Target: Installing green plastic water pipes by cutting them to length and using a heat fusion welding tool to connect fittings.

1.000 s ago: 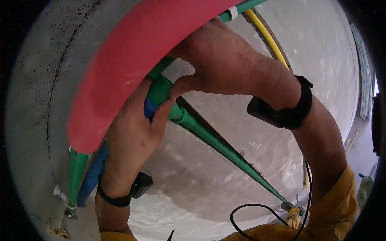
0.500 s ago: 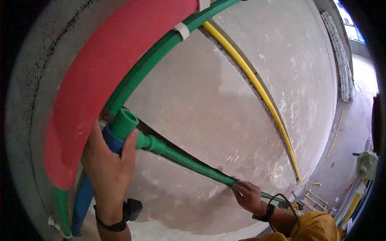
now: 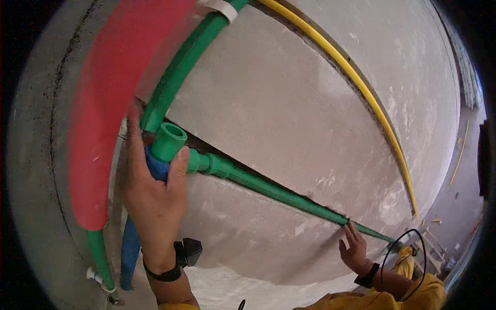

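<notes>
My left hand (image 3: 155, 206) is wrapped round a green pipe tee (image 3: 167, 148), its thumb pressed against the near side and a blurred finger reaching up behind. A blue pipe (image 3: 130, 256) runs down from beneath the tee, partly hidden by that hand. From the tee's side a long green pipe (image 3: 274, 192) slopes away rightward along a groove in the wall. My right hand (image 3: 354, 253) is open below this pipe's far part, its stretched fingertips touching or almost touching the lower edge. The lower end of another green pipe (image 3: 181, 72) stops just above the tee.
A thick red pipe (image 3: 103, 113) curves down the left, with a green pipe (image 3: 99, 258) coming out below it. A yellow pipe (image 3: 356, 77) lies in a groove across the plastered wall (image 3: 268, 103). A white clip (image 3: 223, 10) holds the upper green pipe. Black cord loops beside my right wrist.
My view has shifted, so the pipes sit differently in it. My right hand has eased its hold on the long green pipe and moved farther along it. My left hand stays at the tee.
</notes>
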`<state>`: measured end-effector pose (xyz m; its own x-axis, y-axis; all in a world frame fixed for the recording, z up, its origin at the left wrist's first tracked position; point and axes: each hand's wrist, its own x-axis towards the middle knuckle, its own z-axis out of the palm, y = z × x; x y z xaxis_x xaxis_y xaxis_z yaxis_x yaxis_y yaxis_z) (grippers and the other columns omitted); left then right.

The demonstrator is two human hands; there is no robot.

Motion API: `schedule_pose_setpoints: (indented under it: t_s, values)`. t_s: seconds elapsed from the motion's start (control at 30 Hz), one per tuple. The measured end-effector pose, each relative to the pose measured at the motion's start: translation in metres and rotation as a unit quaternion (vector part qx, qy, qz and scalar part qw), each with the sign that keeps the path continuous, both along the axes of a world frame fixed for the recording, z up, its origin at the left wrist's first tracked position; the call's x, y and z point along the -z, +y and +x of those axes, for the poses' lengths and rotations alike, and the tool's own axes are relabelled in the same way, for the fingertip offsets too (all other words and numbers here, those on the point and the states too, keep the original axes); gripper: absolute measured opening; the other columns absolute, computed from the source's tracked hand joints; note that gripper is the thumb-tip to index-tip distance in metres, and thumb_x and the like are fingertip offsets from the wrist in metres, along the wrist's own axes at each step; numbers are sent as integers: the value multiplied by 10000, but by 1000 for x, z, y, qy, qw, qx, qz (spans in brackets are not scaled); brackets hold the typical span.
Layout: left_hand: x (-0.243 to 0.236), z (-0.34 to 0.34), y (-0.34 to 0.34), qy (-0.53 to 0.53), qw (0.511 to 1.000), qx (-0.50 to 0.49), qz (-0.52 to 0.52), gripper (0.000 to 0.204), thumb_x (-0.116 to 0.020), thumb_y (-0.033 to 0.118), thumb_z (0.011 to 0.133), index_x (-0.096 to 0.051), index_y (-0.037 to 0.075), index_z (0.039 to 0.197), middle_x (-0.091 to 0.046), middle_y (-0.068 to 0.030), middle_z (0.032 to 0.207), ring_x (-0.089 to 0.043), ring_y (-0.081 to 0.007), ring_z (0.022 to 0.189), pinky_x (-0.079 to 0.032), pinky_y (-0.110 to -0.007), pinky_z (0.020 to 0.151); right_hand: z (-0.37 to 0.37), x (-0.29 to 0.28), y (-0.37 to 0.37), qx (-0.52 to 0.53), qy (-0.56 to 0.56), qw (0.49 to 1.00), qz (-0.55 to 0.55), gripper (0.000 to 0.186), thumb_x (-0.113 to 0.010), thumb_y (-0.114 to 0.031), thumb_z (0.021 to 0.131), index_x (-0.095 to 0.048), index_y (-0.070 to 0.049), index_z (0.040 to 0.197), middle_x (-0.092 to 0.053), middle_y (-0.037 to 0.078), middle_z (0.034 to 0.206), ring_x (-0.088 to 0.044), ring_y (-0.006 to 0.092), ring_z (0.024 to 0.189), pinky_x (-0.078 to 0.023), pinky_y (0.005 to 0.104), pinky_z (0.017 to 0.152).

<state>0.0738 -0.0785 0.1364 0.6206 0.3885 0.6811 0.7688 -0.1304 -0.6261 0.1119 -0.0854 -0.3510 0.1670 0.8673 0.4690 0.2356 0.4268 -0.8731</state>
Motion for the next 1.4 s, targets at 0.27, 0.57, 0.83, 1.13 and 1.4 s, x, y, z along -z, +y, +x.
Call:
schedule_pose_setpoints:
  t_s: [0.27,0.57,0.83,1.13,1.4]
  values:
    - [-37,24,-16,-77,951,-204,-219,516,-826,220,659,-567,9,1052,-628,-126,909,-609,-233,796,-484,-354,748,-9,5,8,73,11,997,26,530,-635,22,756,-490,-12,1265,-503,220,1320,-484,388,1226,-391,485,993]
    - [-26,3,-13,-90,972,-160,-147,460,-862,181,639,-591,16,972,-615,-58,864,-580,-151,775,-480,-297,713,-7,48,20,81,85,993,30,371,-629,90,734,-611,-22,1087,-625,171,1151,-576,365,1097,-444,449,938]
    - [-20,21,-8,-63,965,-204,-152,492,-878,167,621,-586,18,987,-622,-57,887,-584,-138,795,-485,-282,718,-9,91,20,41,89,994,-54,350,-642,88,782,-601,-58,1098,-599,151,1167,-564,347,1099,-460,431,933]
    - [3,29,3,-107,955,-182,-207,472,-858,157,627,-613,9,1002,-656,-86,936,-620,-164,851,-494,-286,741,-16,206,-9,-114,747,635,-160,397,-595,-65,882,-525,-51,1272,-405,142,1405,-377,264,1322,-398,393,1038]
    - [2,35,2,-172,934,-186,-252,411,-812,90,607,-628,-5,962,-650,-71,890,-605,-148,820,-479,-284,764,36,47,30,1,113,993,17,230,-699,23,694,-618,-51,896,-634,106,850,-614,282,816,-482,365,733]
